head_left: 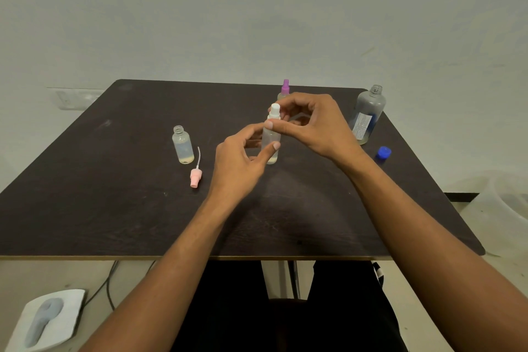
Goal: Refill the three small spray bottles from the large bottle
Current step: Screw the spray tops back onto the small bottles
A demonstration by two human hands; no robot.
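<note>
1. Centrally, gripping the white-topped spray bottle (pixel 270 148) upright on the table (pixel 85 194) with the left hand (pixel 238 160) curled round its body.
2. Pinching its white sprayer (pixel 275 109) between right hand (pixel 313 123) fingertips.
3. Leaving the open small bottle (pixel 183 147) standing left, pink sprayer (pixel 195 176) lying beside it.
4. Leaving the purple-topped bottle (pixel 285 89) behind the hands, large bottle (pixel 368 114) uncapped far right.

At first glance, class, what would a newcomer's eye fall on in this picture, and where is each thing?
Two hands meet at the centre of the table: the left hand grips a small white-topped spray bottle by its body and the right hand pinches its top. To the left stands an open small bottle with a pink spray pump lying beside it; at the far right the uncapped large bottle stands, its blue cap nearby.
</note>
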